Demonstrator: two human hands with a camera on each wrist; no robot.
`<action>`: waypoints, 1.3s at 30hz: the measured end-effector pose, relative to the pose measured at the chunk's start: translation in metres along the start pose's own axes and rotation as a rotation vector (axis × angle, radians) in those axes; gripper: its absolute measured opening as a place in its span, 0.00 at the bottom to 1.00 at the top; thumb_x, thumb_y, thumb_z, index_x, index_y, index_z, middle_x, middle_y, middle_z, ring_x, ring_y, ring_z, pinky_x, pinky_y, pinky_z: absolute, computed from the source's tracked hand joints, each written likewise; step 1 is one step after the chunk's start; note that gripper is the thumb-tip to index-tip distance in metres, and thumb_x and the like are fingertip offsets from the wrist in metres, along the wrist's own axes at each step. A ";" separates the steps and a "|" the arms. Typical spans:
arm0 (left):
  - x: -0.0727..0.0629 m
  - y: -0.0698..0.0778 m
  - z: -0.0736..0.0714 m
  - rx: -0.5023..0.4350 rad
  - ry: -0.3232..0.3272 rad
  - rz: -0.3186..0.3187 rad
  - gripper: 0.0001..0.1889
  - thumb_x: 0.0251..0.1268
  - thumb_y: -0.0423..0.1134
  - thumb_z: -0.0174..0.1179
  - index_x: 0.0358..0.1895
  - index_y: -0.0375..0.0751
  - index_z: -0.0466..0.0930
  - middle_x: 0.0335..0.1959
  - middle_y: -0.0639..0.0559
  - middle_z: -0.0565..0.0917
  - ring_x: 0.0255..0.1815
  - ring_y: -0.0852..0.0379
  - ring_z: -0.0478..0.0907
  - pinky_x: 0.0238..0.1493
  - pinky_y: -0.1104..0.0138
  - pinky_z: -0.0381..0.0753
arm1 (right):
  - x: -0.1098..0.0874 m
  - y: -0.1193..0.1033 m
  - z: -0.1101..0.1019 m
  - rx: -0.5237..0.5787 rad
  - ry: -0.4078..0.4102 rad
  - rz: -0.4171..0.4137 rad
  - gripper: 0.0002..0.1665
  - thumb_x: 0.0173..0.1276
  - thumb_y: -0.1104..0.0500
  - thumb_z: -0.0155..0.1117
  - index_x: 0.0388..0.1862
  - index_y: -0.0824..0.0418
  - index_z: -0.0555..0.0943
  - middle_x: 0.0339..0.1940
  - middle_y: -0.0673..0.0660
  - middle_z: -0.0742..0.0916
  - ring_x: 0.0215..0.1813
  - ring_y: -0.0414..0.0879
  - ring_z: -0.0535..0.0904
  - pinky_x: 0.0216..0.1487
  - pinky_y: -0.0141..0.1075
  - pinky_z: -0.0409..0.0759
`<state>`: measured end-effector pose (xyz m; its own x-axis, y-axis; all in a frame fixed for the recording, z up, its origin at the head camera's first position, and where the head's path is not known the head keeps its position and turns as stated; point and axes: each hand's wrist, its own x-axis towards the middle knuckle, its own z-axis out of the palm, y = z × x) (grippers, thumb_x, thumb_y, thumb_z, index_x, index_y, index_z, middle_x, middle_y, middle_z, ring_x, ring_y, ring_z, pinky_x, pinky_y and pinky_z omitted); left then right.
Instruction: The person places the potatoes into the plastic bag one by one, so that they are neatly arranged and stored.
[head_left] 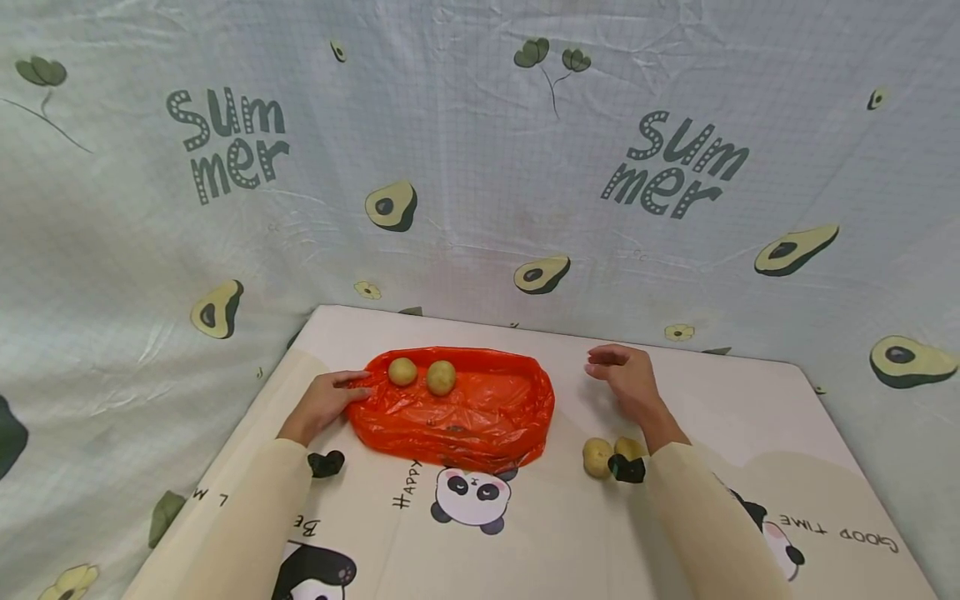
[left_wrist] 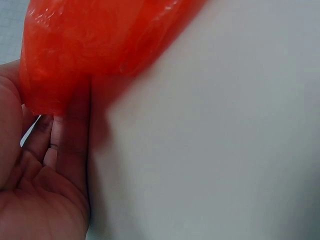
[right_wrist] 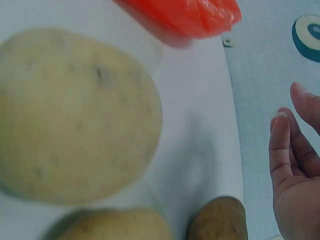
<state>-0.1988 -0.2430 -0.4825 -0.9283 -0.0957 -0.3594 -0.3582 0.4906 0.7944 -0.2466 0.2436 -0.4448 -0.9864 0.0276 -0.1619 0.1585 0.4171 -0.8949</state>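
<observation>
Red bag (head_left: 450,438) sits beside printed "HAPPY" (head_left: 407,484) (left grip (head_left: 326,403) pinching its edge, right grip (head_left: 632,385) relaxed).

Bright red on the plastic bag (head_left: 450,442); dull yellow on the potatoes (head_left: 441,377), apparently dark-specked, though blurred up close. Cream on sleeves (head_left: 240,517) and table (head_left: 555,542), with black-and-white pandas (head_left: 472,497). Pale grey-blue on the cloth (head_left: 465,125), printed with green-and-yellow avocados (head_left: 392,206).

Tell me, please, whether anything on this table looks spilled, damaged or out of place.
Nothing stands out: I see no spill or damage. The red plastic bag has a crumpled rim but lies open, with two potatoes inside, and the loose potatoes sit on the table beside the right sleeve.
</observation>
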 end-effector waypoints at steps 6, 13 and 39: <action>-0.002 0.001 0.000 0.004 -0.001 0.003 0.27 0.77 0.44 0.59 0.74 0.38 0.73 0.78 0.31 0.68 0.75 0.34 0.69 0.73 0.48 0.78 | -0.001 0.007 -0.013 -0.026 0.008 0.004 0.24 0.73 0.60 0.67 0.66 0.65 0.81 0.64 0.65 0.85 0.65 0.58 0.80 0.74 0.51 0.75; -0.005 0.001 -0.003 0.021 -0.003 0.002 0.28 0.78 0.45 0.58 0.75 0.38 0.72 0.78 0.31 0.67 0.74 0.34 0.69 0.72 0.48 0.78 | -0.003 0.016 -0.024 -0.060 0.028 0.029 0.25 0.73 0.58 0.68 0.66 0.66 0.81 0.63 0.65 0.86 0.62 0.55 0.81 0.58 0.31 0.80; -0.006 0.004 -0.001 0.016 -0.015 0.010 0.28 0.78 0.44 0.57 0.76 0.37 0.71 0.78 0.30 0.68 0.72 0.35 0.72 0.70 0.50 0.81 | -0.018 0.043 -0.058 -0.150 0.018 0.146 0.31 0.71 0.54 0.70 0.68 0.69 0.78 0.65 0.69 0.82 0.62 0.57 0.76 0.59 0.42 0.76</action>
<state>-0.1946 -0.2418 -0.4766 -0.9302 -0.0772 -0.3588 -0.3467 0.5055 0.7901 -0.2243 0.3136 -0.4564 -0.9543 0.1134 -0.2764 0.2928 0.5380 -0.7904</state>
